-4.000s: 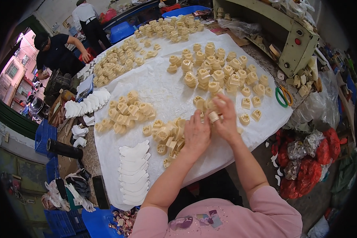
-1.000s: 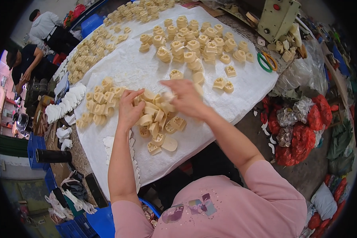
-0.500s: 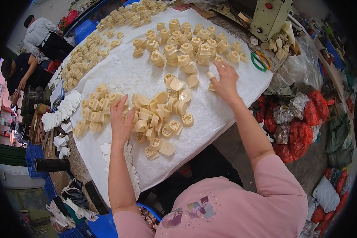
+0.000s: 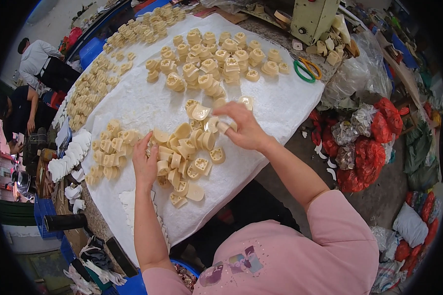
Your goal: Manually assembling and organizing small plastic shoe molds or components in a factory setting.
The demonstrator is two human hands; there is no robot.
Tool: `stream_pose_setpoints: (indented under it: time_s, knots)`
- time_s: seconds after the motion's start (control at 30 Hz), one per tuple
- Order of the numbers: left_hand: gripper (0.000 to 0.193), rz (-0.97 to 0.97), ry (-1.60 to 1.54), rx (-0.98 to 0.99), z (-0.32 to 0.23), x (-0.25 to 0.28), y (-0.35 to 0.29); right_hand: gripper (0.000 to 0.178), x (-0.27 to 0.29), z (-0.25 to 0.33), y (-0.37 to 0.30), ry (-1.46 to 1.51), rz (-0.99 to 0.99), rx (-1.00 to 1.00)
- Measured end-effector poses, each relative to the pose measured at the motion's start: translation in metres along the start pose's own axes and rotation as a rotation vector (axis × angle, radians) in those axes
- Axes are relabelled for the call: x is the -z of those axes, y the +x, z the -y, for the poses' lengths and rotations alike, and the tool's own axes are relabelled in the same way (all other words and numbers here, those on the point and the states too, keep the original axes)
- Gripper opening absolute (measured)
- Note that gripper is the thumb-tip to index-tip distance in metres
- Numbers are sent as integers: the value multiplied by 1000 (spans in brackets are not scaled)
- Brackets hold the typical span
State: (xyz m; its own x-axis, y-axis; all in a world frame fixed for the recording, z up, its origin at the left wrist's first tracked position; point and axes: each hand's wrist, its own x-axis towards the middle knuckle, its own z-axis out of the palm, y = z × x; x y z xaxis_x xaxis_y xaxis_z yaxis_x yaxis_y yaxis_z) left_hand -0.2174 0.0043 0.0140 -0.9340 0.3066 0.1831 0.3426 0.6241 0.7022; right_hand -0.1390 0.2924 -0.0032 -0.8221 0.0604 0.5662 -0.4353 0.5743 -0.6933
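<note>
The right hand [image 4: 243, 129] sits at the far right edge of a loose heap of cream pieces [image 4: 187, 157] on the white sheet [image 4: 285, 108] that covers the worktop [image 4: 96, 223]. Its fingers [image 4: 225, 118] are curled and pinch one small cream piece [image 4: 223, 127], held just above the heap, with the fingertips pointing left toward the pile. The left hand [image 4: 145, 164] lies flat at the near left edge of the same heap, with its fingers spread and open, touching the pieces there but not gripping any that I can see. So the heap lies between the two hands, and it stretches from the near left to the far right. The right hand is the nearer one to the held piece and to the top of the heap. A flat oval piece [image 4: 195, 192] lies at the near edge, closer to the left hand. To the left of the left hand is a second small pile [image 4: 108, 152], and past that a stack of white flat shapes [image 4: 69, 157]. Farther back, a big group of the same cream pieces [image 4: 216, 61] covers the sheet, well apart from both hands. A green ring [image 4: 302, 72] and a pale green machine [image 4: 312, 19] sit at the far right corner. Red bags [image 4: 374, 147] lie on the floor to the right. Two other people [image 4: 32, 83] stand far off to the left. Nothing blocks either hand.
</note>
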Motion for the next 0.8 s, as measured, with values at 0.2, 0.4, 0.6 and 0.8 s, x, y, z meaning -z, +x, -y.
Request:
stream_pose_setpoints:
  time_s: [0.2, 0.4, 0.6, 0.8]
  knots:
    - [40, -17, -43, -42, 5, -10, 1, 40, 11, -52, 1, -590, -93, -241]
    - [39, -28, -7, -51, 6, -6, -1, 50, -59, 9, 31, -153, 211, -408]
    - [41, -71, -61, -50, 9, -12, 5, 53, -70, 44, 58, -303, 408, -149]
    - [40, -72, -73, -47, 19, -11, 2, 56, -88, 53, 62, 194, 294, 122]
